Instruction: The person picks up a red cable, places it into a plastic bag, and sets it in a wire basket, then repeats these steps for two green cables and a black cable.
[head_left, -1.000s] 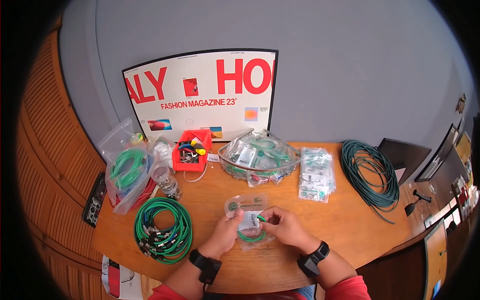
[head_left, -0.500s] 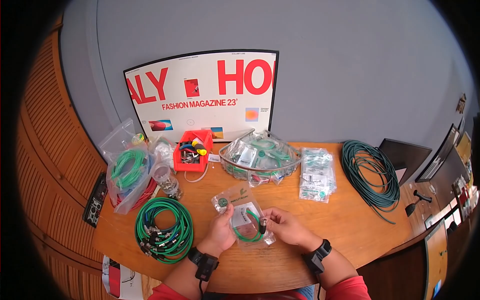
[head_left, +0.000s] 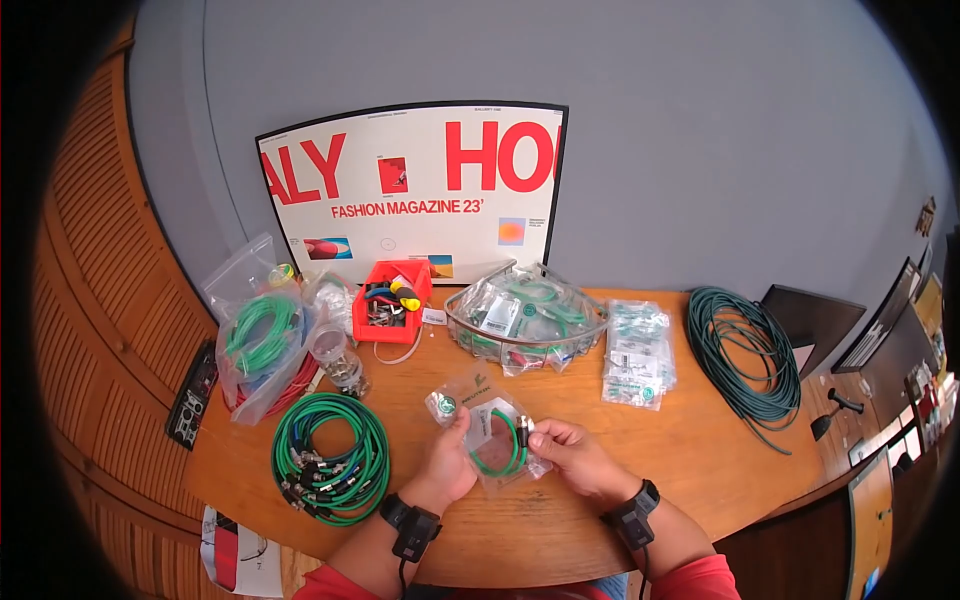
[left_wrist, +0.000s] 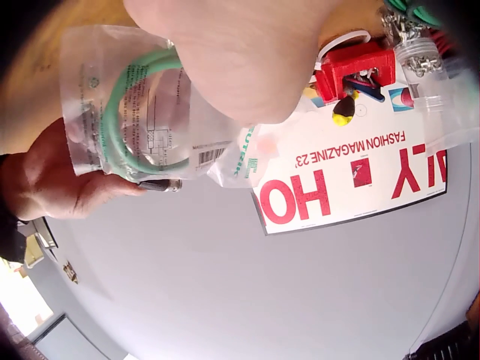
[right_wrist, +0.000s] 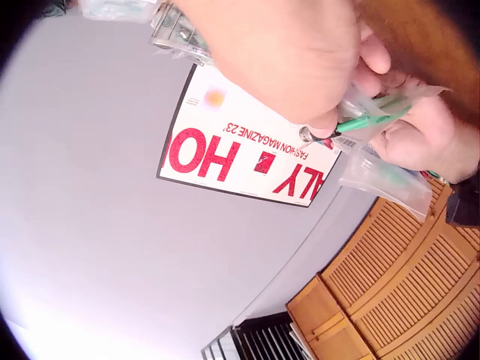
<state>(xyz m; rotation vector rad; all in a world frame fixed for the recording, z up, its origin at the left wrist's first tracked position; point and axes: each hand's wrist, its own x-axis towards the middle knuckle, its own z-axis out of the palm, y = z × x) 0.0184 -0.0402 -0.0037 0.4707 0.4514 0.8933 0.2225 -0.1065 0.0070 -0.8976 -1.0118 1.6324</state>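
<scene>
In the head view my left hand holds a clear printed plastic bag by its left side, thumb on top. A looped green cable lies against the bag, with a white barcode label behind it. The fingertips of my right hand pinch the cable by its black and silver connector, at the bag's right edge. From the left wrist, the connector shows at the right thumb's tip. The right wrist view has its silver end poking out under the fingers.
A coil of green cables lies left. Behind stand a red bin of tools and connectors, a clear jar, and a wire basket of bagged cables. Flat packets and a dark cable coil lie right.
The bag has tilted and been raised toward the viewer. The cable's connector, hidden by the right fingers at first, now shows upright at the right fingertips.
</scene>
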